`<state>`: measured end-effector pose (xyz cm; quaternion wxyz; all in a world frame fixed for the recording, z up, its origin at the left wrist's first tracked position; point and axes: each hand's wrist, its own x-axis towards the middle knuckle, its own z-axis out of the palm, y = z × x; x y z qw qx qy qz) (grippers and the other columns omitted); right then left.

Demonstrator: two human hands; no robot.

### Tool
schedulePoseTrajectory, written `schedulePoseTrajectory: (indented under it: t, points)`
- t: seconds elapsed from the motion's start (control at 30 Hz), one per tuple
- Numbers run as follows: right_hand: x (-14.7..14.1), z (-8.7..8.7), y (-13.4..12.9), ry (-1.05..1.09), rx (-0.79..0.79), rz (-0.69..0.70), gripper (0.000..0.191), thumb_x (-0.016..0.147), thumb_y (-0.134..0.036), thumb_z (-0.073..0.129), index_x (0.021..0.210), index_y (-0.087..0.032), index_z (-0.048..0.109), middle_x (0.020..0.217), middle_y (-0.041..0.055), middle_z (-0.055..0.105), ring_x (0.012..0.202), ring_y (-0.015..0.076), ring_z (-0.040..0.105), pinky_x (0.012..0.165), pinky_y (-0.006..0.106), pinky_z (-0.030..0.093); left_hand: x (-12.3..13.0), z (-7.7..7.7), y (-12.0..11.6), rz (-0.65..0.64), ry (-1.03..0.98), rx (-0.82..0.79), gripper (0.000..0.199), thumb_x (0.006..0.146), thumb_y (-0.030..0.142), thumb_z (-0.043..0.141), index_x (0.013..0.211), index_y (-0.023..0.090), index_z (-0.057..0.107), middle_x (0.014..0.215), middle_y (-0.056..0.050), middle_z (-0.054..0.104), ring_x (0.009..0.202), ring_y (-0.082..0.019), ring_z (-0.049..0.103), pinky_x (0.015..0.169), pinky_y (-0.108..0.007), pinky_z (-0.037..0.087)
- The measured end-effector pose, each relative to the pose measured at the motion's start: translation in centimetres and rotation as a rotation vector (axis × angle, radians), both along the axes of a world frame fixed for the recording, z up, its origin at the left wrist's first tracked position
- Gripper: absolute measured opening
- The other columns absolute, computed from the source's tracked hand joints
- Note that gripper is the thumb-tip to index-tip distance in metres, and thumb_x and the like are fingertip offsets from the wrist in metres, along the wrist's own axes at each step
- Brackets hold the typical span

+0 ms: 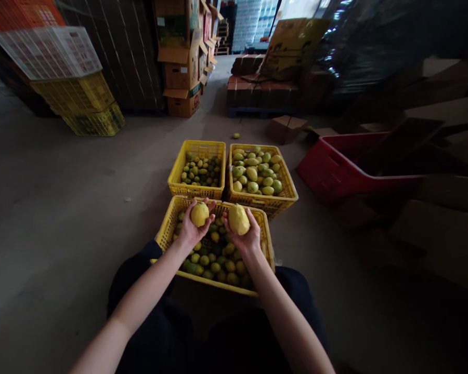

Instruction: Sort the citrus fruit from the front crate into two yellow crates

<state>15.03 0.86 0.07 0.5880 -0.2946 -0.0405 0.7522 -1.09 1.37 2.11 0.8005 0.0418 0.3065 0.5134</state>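
A round yellow lemon rests in my left hand, with the fingers curled loosely about it. My right hand cups a larger, longer, pale yellow lemon. Both hands are above the nearest yellow crate, which sits between my knees. Inside that crate lie many green and yellow lemons, partly hidden by my hands and forearms.
Beyond stand two yellow crates: the left one holds small greenish lemons, the right one larger yellow ones. One loose lemon lies on the floor. A red bin is at right; stacked crates stand at left.
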Motion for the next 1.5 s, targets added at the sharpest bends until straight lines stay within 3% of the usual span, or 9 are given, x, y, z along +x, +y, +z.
schedulePoseTrajectory:
  t: [0.13, 0.27, 0.53, 0.63, 0.77, 0.9, 1.03, 1.2, 1.5]
  points:
    - [-0.5, -0.1, -0.2, 0.105, -0.109, -0.051, 0.013, 0.079, -0.027, 0.058, 0.082, -0.017, 0.065, 0.069, 0.0048, 0.073, 0.068, 0.0196, 0.070, 0.058, 0.029, 0.060, 0.6, -0.6, 0.0, 0.133, -0.091, -0.120, 0.019, 0.088, 0.026, 0.051, 0.086, 0.014, 0.066, 0.074, -0.003, 0.069, 0.074, -0.015, 0.070, 0.059, -0.020, 0.056]
    - [-1.4, -0.5, -0.2, 0.179, -0.069, -0.071, 0.018, 0.082, -0.023, 0.054, 0.092, -0.016, 0.066, 0.077, 0.0067, 0.074, 0.074, 0.0199, 0.072, 0.068, 0.032, 0.061, 1.2, -1.5, 0.2, 0.267, -0.189, -0.113, 0.016, 0.084, 0.016, 0.050, 0.081, 0.014, 0.066, 0.085, -0.006, 0.073, 0.096, -0.021, 0.069, 0.082, -0.031, 0.058]
    - [-2.2, -1.1, -0.1, 0.231, -0.102, -0.105, 0.026, 0.087, -0.028, 0.047, 0.101, -0.016, 0.066, 0.087, 0.0071, 0.075, 0.078, 0.0190, 0.071, 0.068, 0.030, 0.059, 1.2, -2.3, 0.5, 0.220, -0.134, -0.083, 0.022, 0.086, 0.027, 0.049, 0.087, 0.015, 0.068, 0.089, -0.006, 0.073, 0.090, -0.018, 0.070, 0.084, -0.033, 0.057]
    - [-1.1, -1.0, 0.3, 0.224, -0.123, -0.140, 0.026, 0.086, -0.027, 0.047, 0.101, -0.015, 0.066, 0.084, 0.0065, 0.074, 0.076, 0.0189, 0.070, 0.064, 0.029, 0.059, 1.0, -3.9, 0.3, 0.019, 0.144, 0.014, 0.031, 0.086, 0.036, 0.048, 0.094, 0.015, 0.068, 0.091, -0.007, 0.072, 0.090, -0.019, 0.069, 0.076, -0.031, 0.058]
    - [1.6, -0.2, 0.8, 0.229, -0.135, -0.246, 0.025, 0.085, -0.023, 0.046, 0.099, -0.016, 0.065, 0.081, 0.0057, 0.073, 0.078, 0.0182, 0.069, 0.060, 0.026, 0.058, 1.7, -7.4, -2.3, -0.622, 0.709, 0.051, 0.009, 0.074, 0.024, 0.062, 0.075, 0.017, 0.068, 0.064, -0.005, 0.067, 0.081, -0.026, 0.069, 0.069, -0.038, 0.057]
    - [3.7, 0.8, 0.9, 0.212, -0.113, -0.308, 0.023, 0.082, -0.020, 0.047, 0.096, -0.016, 0.065, 0.082, 0.0064, 0.073, 0.079, 0.0175, 0.068, 0.058, 0.023, 0.057, 2.8, -8.4, -4.2, -0.927, 0.777, 0.012, 0.014, 0.056, 0.008, 0.075, 0.059, 0.012, 0.063, 0.057, -0.009, 0.064, 0.081, -0.039, 0.068, 0.069, -0.054, 0.054]
    - [3.9, 1.2, 0.6, 0.190, -0.143, -0.320, 0.022, 0.081, -0.019, 0.047, 0.095, -0.016, 0.064, 0.081, 0.0052, 0.072, 0.078, 0.0173, 0.068, 0.057, 0.023, 0.057, 1.0, -5.4, -0.2, -0.561, 0.726, 0.177, 0.030, 0.069, 0.032, 0.075, 0.091, 0.014, 0.067, 0.096, -0.012, 0.071, 0.100, -0.034, 0.066, 0.087, -0.053, 0.052]
    - [2.7, 1.1, 0.4, 0.170, -0.194, -0.244, 0.022, 0.083, -0.019, 0.047, 0.096, -0.016, 0.064, 0.078, 0.0047, 0.072, 0.074, 0.0180, 0.069, 0.055, 0.025, 0.057, -3.3, -2.0, 4.1, -0.056, 0.818, 0.145, 0.045, 0.086, 0.046, 0.053, 0.124, 0.024, 0.052, 0.149, -0.011, 0.040, 0.125, -0.029, 0.053, 0.100, -0.041, 0.048]
    - [-1.3, -2.0, -0.2, -0.017, -0.273, -0.057, 0.020, 0.081, -0.021, 0.049, 0.095, -0.019, 0.063, 0.078, 0.0027, 0.072, 0.066, 0.0183, 0.068, 0.056, 0.028, 0.055, -3.9, -0.5, 1.5, -0.315, 0.931, 0.235, 0.029, 0.084, 0.037, 0.054, 0.108, 0.021, 0.058, 0.138, -0.012, 0.052, 0.118, -0.026, 0.056, 0.095, -0.040, 0.047]
